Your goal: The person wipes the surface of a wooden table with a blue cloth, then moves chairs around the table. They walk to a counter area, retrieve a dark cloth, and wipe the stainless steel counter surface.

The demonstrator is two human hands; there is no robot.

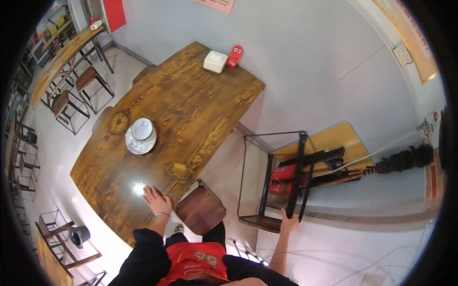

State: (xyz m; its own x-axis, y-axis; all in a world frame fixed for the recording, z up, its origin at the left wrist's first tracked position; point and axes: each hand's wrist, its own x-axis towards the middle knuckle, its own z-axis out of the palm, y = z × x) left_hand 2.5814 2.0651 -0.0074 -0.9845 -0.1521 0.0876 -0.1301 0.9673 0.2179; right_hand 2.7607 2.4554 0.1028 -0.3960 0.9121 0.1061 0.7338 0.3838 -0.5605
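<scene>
My left hand (156,202) rests palm down on the near edge of a wooden table (171,103), fingers apart, a bracelet at its wrist. At my right, my right hand (289,222) grips a black metal leg of a stool (263,222) that is held tipped over, its legs upward. Between my hands, a second stool with a dark wooden seat (201,210) stands against the table. A small bowl (142,129) sits on a plate (140,146) on the tabletop. By the wall, a white square container (215,61) stands beside a red number sign (234,56).
Red fire extinguishers (282,180), a yellow wooden board (338,139) and a dark duster (404,159) are by the wall at right. More stools (86,78) and a long table (66,55) stand upper left. A black bucket (79,236) is lower left.
</scene>
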